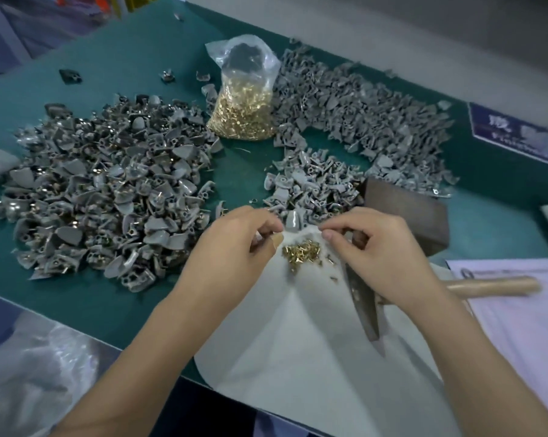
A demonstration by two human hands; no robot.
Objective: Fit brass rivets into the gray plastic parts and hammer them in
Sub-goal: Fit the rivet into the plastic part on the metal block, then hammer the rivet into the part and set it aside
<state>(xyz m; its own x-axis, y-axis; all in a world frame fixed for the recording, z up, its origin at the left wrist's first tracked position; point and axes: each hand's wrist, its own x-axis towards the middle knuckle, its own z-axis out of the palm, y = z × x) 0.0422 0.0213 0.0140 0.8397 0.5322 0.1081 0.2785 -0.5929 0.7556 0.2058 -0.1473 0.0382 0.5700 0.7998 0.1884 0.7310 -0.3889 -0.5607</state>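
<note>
A small heap of brass rivets [301,252] lies on a white sheet [297,342] right in front of me. My left hand [234,247], with a plaster on the thumb, and my right hand [376,247] have curled fingers and each pinches the sheet's far edge, one on either side of the heap. A single gray plastic part [293,220] lies just beyond the sheet between my hands. The hammer's dark head [365,310] lies under my right wrist, and its wooden handle [493,287] points right.
A big pile of gray parts with rivets in them [102,197] covers the left of the green table. Bare gray parts [354,115] spread at the back right. A clear bag of rivets [244,102] stands between them. A dark metal block [408,212] sits right of my hands, with papers [518,310] near it.
</note>
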